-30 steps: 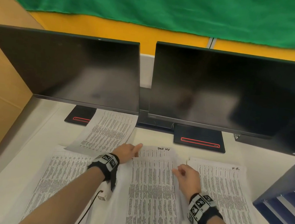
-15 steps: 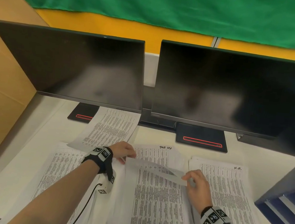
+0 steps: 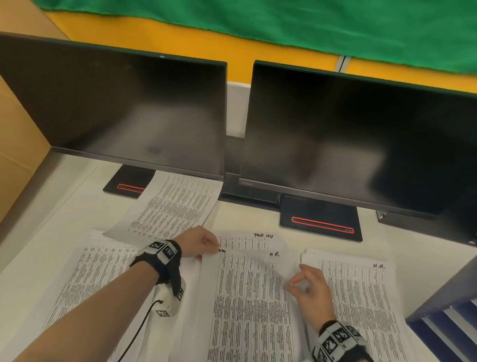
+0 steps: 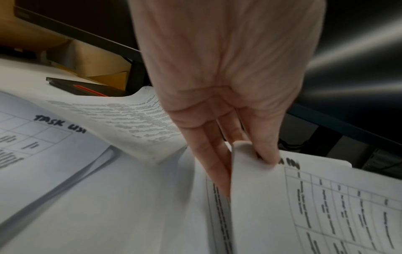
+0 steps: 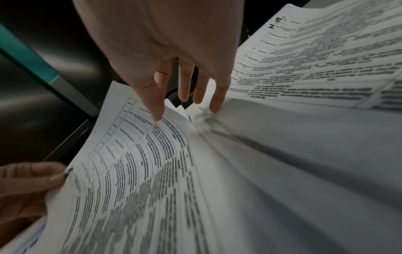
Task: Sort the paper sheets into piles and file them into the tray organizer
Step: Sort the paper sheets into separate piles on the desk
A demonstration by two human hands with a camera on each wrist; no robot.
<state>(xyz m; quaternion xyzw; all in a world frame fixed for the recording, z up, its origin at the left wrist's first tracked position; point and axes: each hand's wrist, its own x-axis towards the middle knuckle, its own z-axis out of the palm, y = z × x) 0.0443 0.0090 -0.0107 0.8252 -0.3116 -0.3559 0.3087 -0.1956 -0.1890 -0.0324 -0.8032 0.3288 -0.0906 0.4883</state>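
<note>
My left hand (image 3: pixel 197 241) pinches the far-left corner of the top white printed paper sheet (image 3: pixel 248 308), which lies on the middle pile on the white counter (image 3: pixel 244 220); my right hand (image 3: pixel 309 289) pinches its right edge between thumb and forefinger, the other fingers (image 5: pixel 217 101) loosely spread. More printed piles lie to the left (image 3: pixel 94 271), to the right (image 3: pixel 366 305) and at the far left (image 3: pixel 174 206) under the two black monitors (image 3: pixel 371 140). The dark blue tray organizer (image 3: pixel 460 322) stands at the right edge of the counter
</note>
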